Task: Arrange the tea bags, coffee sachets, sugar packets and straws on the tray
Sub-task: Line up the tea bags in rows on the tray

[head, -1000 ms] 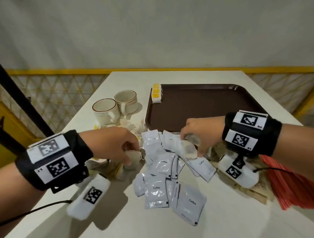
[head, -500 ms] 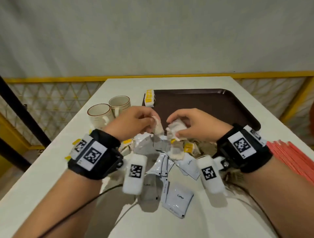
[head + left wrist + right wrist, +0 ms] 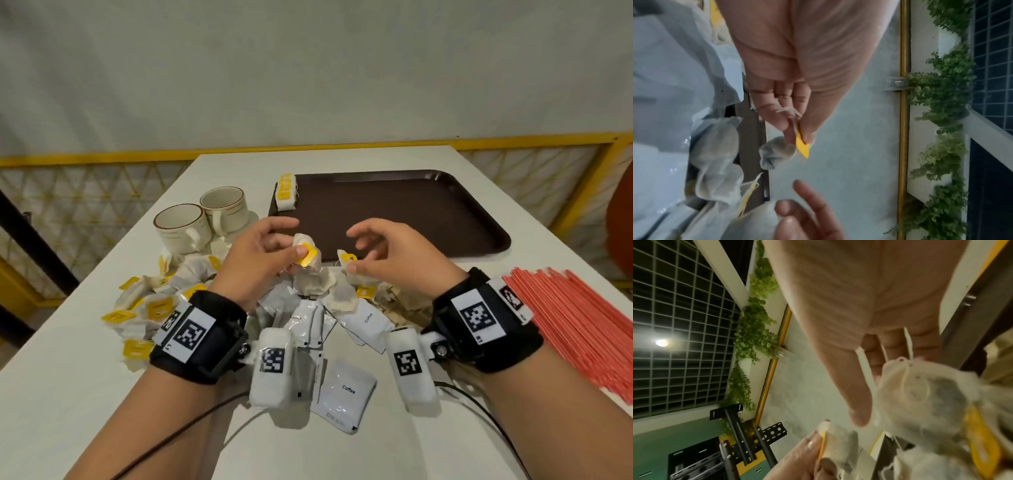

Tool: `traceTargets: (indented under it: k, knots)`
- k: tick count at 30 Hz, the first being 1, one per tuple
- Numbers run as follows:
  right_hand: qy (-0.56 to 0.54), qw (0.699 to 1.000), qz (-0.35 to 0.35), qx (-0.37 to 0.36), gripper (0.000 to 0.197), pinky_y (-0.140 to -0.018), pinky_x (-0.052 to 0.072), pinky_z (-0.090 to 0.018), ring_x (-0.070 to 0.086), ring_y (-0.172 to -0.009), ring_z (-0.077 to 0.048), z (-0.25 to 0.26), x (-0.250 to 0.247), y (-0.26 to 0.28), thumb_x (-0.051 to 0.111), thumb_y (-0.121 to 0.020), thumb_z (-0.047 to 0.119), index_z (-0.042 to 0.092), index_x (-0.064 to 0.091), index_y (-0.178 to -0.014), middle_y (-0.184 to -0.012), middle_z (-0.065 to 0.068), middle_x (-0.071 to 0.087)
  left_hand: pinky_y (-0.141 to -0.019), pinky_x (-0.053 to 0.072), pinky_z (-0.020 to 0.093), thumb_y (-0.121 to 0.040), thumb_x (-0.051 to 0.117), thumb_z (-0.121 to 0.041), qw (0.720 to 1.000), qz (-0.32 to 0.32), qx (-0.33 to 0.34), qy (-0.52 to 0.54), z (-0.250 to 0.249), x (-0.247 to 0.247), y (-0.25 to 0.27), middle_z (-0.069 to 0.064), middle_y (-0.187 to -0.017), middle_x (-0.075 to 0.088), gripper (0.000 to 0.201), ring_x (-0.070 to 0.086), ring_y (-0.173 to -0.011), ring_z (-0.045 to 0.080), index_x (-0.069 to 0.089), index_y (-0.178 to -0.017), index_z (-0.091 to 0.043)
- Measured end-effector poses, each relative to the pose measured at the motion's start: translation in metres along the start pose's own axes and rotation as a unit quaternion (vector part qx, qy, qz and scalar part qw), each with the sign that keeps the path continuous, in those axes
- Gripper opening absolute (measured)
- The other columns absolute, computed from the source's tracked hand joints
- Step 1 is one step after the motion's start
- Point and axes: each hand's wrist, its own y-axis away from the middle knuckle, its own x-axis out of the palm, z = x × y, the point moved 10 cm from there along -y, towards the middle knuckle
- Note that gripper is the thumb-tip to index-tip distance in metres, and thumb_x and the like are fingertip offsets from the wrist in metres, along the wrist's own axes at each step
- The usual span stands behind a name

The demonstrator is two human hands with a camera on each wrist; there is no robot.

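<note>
L hand [image 3: 260, 260] pinches a tea bag [image 3: 310, 255] by its yellow tag, thumb vs fingertips, bag hanging above the pile just in front of the tray [image 3: 445, 219]. R hand [image 3: 387, 257] pinches a second tea bag [image 3: 346, 262] w/ thumb and forefinger, other fingers spread loose; more bags dangle under it by their strings. Tray is dark brown, at the far middle of the tabletop [image 3: 68, 394], w/ a short row of tea bags [image 3: 286, 192] at its far-left corner. Loose tea bags [image 3: 150, 308] w/ yellow tags lie heaped to the L; coffee sachets [image 3: 346, 397] lie in the middle, near the wrists. Red straws [image 3: 575, 318] lie in a bundle at the R edge. Two cream cups [image 3: 205, 219] stand touching, L of the tray. Tabletop is white, smooth. Behind it: yellow rail w/ lattice mesh [image 3: 85, 205], plain grey wall. Wrist cams show green foliage [image 3: 941, 97] and a grid window.
</note>
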Motion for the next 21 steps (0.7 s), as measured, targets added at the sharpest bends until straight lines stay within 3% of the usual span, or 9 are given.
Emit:
traceTargets:
  k: [2,5,9,11,14,16,19,21]
  knots:
    - [0.045,0.998,0.049,0.021,0.043,-0.075,0.049,-0.022,0.053,-0.067,-0.002,-0.006,0.01,0.001,0.079,-0.076,0.027,0.029,0.059,-0.114,-0.089,0.007,0.061,-0.054,0.051,0.018,-0.073,0.069,-0.001,0.997,0.021,-0.023,0.067,0.002,0.004,0.003,0.003,-0.073,0.071,0.03,0.065,-0.061,0.01,0.062,-0.102,-0.008]
    - [0.078,0.994,0.069,0.014,0.036,-0.07,0.047,-0.018,0.053,-0.065,0.0,-0.006,0.016,0.002,0.076,-0.08,0.021,0.03,0.06,-0.111,-0.081,0.008,0.063,-0.057,0.054,0.017,-0.063,0.071,-0.007,0.985,0.051,-0.05,0.155,0.004,0.006,0.006,0.005,-0.076,0.072,0.025,0.068,-0.065,0.01,0.071,-0.087,-0.009]
    - [0.034,0.999,0.018,-0.025,0.041,-0.066,0.042,-0.017,0.049,-0.059,0.003,0.005,0.004,0.003,0.076,-0.078,0.016,0.032,0.06,-0.112,-0.091,0.011,0.063,-0.058,0.055,0.018,-0.079,0.066,0.001,1.0,-0.008,-0.008,0.019,-0.004,-0.014,0.004,0.001,-0.073,0.073,0.019,0.067,-0.066,0.009,0.069,-0.093,-0.011]
    - [-0.015,0.999,0.01,-0.042,0.037,-0.063,0.044,-0.017,0.048,-0.056,0.001,0.013,0.001,0.005,0.076,-0.078,0.013,0.028,0.063,-0.109,-0.095,0.011,0.066,-0.055,0.055,0.02,-0.079,0.069,0.001,0.998,-0.041,0.023,-0.029,-0.01,-0.021,0.004,0.001,-0.07,0.072,0.021,0.067,-0.064,0.01,0.068,-0.095,-0.013]
    - [-0.116,0.992,0.035,-0.041,0.022,-0.07,0.052,-0.024,0.061,-0.069,-0.009,0.02,0.006,0.007,0.076,-0.078,0.008,0.017,0.07,-0.097,-0.084,0.0,0.071,-0.053,0.054,0.02,-0.076,0.071,0.004,0.997,-0.07,0.04,-0.023,-0.012,-0.026,0.004,0.005,-0.07,0.068,0.019,0.066,-0.061,0.012,0.066,-0.089,-0.009]
    - [-0.184,0.982,0.041,-0.033,0.019,-0.075,0.054,-0.024,0.066,-0.079,-0.013,0.022,0.007,0.008,0.075,-0.078,0.006,0.013,0.071,-0.094,-0.085,-0.005,0.072,-0.061,0.057,0.024,-0.076,0.07,0.006,0.998,-0.058,0.034,-0.014,-0.009,-0.024,0.003,0.007,-0.075,0.07,0.018,0.067,-0.068,0.015,0.067,-0.087,-0.009]
    - [-0.264,0.961,0.077,-0.029,0.028,-0.082,0.055,-0.025,0.069,-0.092,-0.018,0.026,0.012,0.011,0.073,-0.076,-0.001,0.006,0.069,-0.103,-0.1,-0.011,0.073,-0.077,0.058,0.026,-0.077,0.067,0.007,0.999,-0.018,0.024,-0.012,-0.007,-0.018,0.003,0.008,-0.087,0.074,0.022,0.069,-0.081,0.018,0.069,-0.092,-0.009]
    - [-0.268,0.957,0.105,-0.034,0.037,-0.086,0.055,-0.028,0.069,-0.097,-0.021,0.029,0.016,0.013,0.072,-0.073,-0.01,0.003,0.067,-0.107,-0.104,-0.01,0.072,-0.08,0.057,0.027,-0.077,0.066,0.008,1.0,-0.007,0.019,0.01,-0.007,-0.016,0.004,0.009,-0.089,0.074,0.024,0.069,-0.083,0.018,0.069,-0.096,-0.008]
